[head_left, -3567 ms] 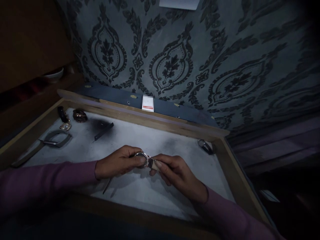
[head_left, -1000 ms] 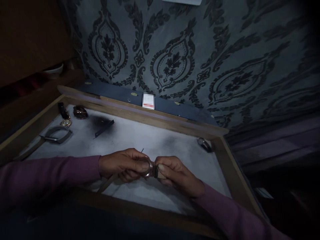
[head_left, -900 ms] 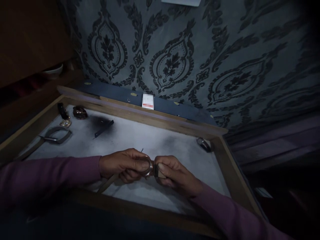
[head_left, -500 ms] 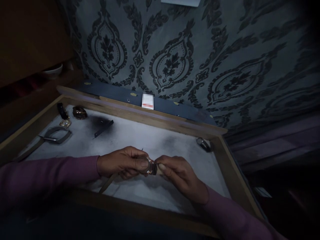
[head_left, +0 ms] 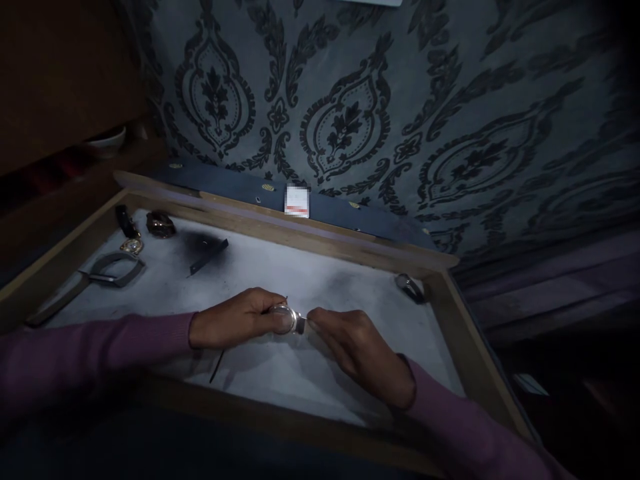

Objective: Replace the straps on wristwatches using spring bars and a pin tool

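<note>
My left hand [head_left: 240,320] is closed around a round-faced wristwatch [head_left: 283,320], with the thumb lying over its face. A thin dark strip [head_left: 217,367], seemingly part of the strap, hangs below this hand. On the watch's right side a short dark piece of strap [head_left: 300,325] sticks out. Right beside that piece, the fingertips of my right hand [head_left: 363,350] are pressed together. What they hold, if anything, is hidden. Both hands are above the white bottom of a shallow wooden tray [head_left: 325,233].
At the tray's left lie a grey-strapped watch [head_left: 117,269], a gold-faced watch [head_left: 132,246] and a dark brown watch [head_left: 160,225]. A dark flat strip [head_left: 209,258] rests nearby. Another watch [head_left: 410,288] is in the right corner. A small white box [head_left: 297,202] stands behind the rim.
The watch has tilted, and its face catches more light. My right fingers have shifted slightly off the pale strap section they gripped before. The strip below my left hand now shows narrower.
</note>
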The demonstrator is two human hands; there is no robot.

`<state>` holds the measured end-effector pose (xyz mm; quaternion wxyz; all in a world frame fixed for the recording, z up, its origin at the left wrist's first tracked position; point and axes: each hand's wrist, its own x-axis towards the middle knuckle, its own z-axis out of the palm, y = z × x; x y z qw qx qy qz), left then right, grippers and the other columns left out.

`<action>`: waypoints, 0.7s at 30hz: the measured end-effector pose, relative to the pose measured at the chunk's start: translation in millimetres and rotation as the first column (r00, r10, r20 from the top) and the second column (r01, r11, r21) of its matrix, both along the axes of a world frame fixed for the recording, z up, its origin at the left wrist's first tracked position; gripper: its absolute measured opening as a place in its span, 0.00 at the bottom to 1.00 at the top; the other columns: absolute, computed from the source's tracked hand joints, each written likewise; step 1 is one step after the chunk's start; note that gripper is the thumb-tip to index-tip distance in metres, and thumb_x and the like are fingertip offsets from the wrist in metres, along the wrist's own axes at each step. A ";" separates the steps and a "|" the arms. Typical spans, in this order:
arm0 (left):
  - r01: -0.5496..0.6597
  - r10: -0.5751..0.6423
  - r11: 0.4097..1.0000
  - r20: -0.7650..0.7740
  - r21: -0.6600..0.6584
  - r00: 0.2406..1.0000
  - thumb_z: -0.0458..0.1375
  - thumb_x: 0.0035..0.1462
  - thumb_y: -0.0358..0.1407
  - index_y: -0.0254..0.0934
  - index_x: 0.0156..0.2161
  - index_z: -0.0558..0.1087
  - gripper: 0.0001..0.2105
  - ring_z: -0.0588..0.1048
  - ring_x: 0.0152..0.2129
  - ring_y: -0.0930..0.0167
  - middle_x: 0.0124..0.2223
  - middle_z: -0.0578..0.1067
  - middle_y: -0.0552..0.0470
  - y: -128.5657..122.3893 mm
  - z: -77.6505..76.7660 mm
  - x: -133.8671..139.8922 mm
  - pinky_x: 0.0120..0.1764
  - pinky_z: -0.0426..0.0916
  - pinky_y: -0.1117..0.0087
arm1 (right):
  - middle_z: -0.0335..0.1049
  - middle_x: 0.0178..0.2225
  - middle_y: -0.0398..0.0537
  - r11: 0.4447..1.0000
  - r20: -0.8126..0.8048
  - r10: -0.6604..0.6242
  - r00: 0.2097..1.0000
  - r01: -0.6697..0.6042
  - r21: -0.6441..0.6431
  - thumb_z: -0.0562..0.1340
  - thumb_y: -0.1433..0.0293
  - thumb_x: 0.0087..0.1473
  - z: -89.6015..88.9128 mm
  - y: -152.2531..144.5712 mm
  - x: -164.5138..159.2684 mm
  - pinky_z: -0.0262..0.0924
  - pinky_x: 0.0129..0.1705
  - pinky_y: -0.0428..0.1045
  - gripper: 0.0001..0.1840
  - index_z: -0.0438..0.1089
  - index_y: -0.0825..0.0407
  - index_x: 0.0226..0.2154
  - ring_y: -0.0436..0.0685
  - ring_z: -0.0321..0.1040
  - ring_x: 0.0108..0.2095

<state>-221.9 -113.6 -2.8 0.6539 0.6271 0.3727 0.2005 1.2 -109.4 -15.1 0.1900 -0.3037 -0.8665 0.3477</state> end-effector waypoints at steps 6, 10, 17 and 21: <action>0.053 -0.038 0.986 0.099 -0.161 0.994 0.55 0.58 0.48 0.36 0.28 0.63 0.17 0.51 0.18 0.77 0.21 0.54 0.62 -0.9 -3.8 -3.3 0.21 0.46 0.74 | 0.51 0.19 0.36 0.796 -0.252 -0.020 0.968 -0.136 -0.590 0.54 0.56 0.64 -2.7 7.0 -0.6 0.43 0.21 0.44 0.21 0.64 0.53 0.27 0.46 0.47 0.18; 0.093 -0.067 0.964 0.114 -0.249 0.991 0.56 0.59 0.50 0.37 0.30 0.64 0.18 0.48 0.15 0.78 0.19 0.52 0.64 1.1 -8.2 -6.3 0.18 0.43 0.74 | 0.51 0.18 0.34 0.683 -0.295 -0.077 0.952 -0.165 -0.712 0.57 0.54 0.61 -8.0 10.2 -0.9 0.39 0.19 0.43 0.21 0.65 0.54 0.27 0.45 0.44 0.18; 0.009 0.001 0.966 -0.039 0.257 0.999 0.58 0.60 0.41 0.36 0.40 0.64 0.11 0.62 0.25 0.75 0.29 0.65 0.58 3.2 -2.2 -6.3 0.27 0.56 0.74 | 0.50 0.18 0.33 0.689 -0.277 -0.127 0.952 -0.116 -0.715 0.57 0.54 0.62 -7.1 12.2 -1.8 0.36 0.19 0.43 0.21 0.61 0.53 0.26 0.44 0.41 0.17; 0.122 0.049 0.821 -0.281 0.558 0.958 0.62 0.57 0.37 0.37 0.45 0.61 0.16 0.67 0.26 0.73 0.32 0.68 0.57 -1.0 -5.4 -6.9 0.28 0.58 0.73 | 0.51 0.17 0.33 0.680 -0.268 -0.142 0.953 -0.103 -0.726 0.57 0.53 0.61 -9.0 11.5 -3.5 0.35 0.18 0.43 0.22 0.60 0.53 0.25 0.44 0.41 0.16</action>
